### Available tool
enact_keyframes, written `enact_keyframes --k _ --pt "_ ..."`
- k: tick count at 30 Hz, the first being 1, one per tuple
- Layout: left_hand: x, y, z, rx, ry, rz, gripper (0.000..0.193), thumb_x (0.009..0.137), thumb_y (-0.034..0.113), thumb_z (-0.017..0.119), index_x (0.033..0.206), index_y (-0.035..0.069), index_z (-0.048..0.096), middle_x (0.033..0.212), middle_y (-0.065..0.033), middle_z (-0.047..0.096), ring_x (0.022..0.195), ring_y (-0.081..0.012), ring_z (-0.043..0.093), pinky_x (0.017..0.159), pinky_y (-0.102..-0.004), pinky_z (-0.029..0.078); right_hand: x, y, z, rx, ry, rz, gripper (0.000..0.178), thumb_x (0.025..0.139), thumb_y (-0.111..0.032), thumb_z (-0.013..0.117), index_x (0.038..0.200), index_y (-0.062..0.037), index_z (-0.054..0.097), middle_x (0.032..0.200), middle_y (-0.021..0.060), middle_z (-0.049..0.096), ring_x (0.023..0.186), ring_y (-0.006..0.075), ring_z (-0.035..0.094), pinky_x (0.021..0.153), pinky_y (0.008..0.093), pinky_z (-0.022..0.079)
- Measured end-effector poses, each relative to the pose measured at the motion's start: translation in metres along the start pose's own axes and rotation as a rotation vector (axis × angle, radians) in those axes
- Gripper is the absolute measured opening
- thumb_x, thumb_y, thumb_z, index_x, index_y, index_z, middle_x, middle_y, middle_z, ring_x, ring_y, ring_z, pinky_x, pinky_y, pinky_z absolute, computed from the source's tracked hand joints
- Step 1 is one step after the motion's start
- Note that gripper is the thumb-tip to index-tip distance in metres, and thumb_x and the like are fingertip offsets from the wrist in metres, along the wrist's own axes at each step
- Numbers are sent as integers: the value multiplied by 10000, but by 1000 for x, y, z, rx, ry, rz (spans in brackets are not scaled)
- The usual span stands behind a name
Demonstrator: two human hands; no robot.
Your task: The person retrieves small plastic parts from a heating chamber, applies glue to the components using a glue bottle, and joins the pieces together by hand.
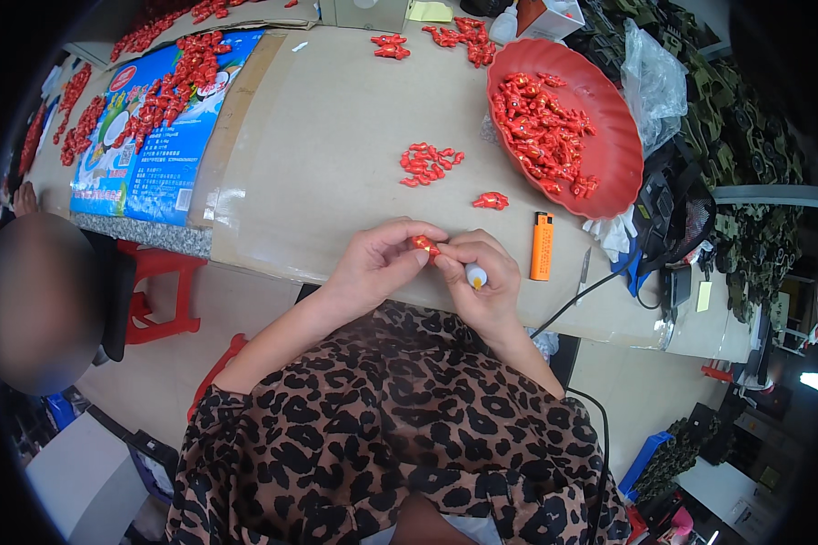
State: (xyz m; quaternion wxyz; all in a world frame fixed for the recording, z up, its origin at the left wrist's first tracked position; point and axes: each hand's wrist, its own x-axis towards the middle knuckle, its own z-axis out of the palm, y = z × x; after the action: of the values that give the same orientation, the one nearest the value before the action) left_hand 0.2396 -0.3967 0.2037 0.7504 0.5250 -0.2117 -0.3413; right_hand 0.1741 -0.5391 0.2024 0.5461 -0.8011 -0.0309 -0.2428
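Close in front of me, at the near edge of the table, my left hand (pixel 377 265) pinches a small red figurine (pixel 424 244) with gold marks between thumb and fingers. My right hand (pixel 488 277) meets it there, fingertips touching the figurine's right end. Tucked in the right hand's fingers is a small white tube (pixel 474 272) with a yellow tip; most of it is hidden. Beyond my hands lie a loose cluster of small red pieces (pixel 427 166) and a few more red figurines (pixel 491 201). To the right lies an orange lighter (pixel 542 247).
A red scalloped bowl (pixel 620 136) heaped with red figurines stands at the right. Many more lie on a blue printed cardboard sheet (pixel 168 173) at the left. A thin blade-like tool (pixel 584 265) and a black cable (pixel 573 298) lie near the right edge. Another person sits at left.
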Motion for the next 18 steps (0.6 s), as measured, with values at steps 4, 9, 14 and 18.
enact_keyframes --k 4,9,14,18 --pt "0 1 -2 11 -10 -13 199 828 33 445 993 -24 539 845 -24 505 710 -59 435 640 -194 364 0 0 1 -26 4 -52 110 674 -51 646 743 -37 562 657 68 539 584 204 514 559 294 388" --pt "0 2 -2 30 -14 13 194 831 29 433 975 -40 542 818 -34 491 645 -68 416 585 -194 356 1 0 0 -77 -3 -120 125 663 -40 648 746 -47 554 652 52 538 580 202 514 556 295 384" --pt "0 1 -5 2 -15 -43 178 810 23 477 958 -5 571 825 -8 526 739 -36 454 656 -173 361 3 -2 -1 -103 -12 -168 146 639 -26 653 741 -50 551 648 44 534 577 197 514 546 297 376" --pt "0 1 -5 -13 -12 -24 173 799 6 476 938 -6 578 824 -6 525 727 -28 450 644 -165 354 3 -2 -2 -136 -51 -220 112 686 -24 632 756 -25 544 669 77 532 581 207 498 545 282 386"
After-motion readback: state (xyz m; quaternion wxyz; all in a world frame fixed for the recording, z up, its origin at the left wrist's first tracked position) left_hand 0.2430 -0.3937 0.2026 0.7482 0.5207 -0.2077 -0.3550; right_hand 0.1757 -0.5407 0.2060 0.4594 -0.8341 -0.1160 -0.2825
